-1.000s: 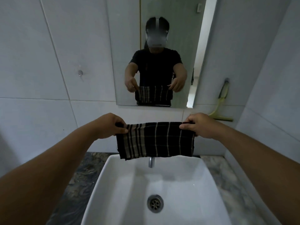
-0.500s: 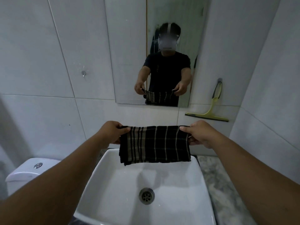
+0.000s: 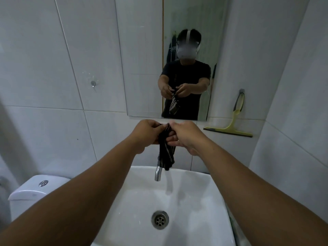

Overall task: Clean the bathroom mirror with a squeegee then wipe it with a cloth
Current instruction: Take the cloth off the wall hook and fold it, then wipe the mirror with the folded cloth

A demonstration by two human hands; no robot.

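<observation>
Head view, left hand [image 3: 147, 134] and right hand [image 3: 184, 137] pinching cloth [image 3: 166, 153] (bunched), hanging vertically

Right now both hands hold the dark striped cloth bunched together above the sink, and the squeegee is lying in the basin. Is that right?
Not quite. The squeegee is not in the basin; it hangs from a hook on the tiled wall to the right of the mirror. The head view shows this. The rest stands: the left hand and right hand hold the dark striped cloth bunched above the sink.
</observation>
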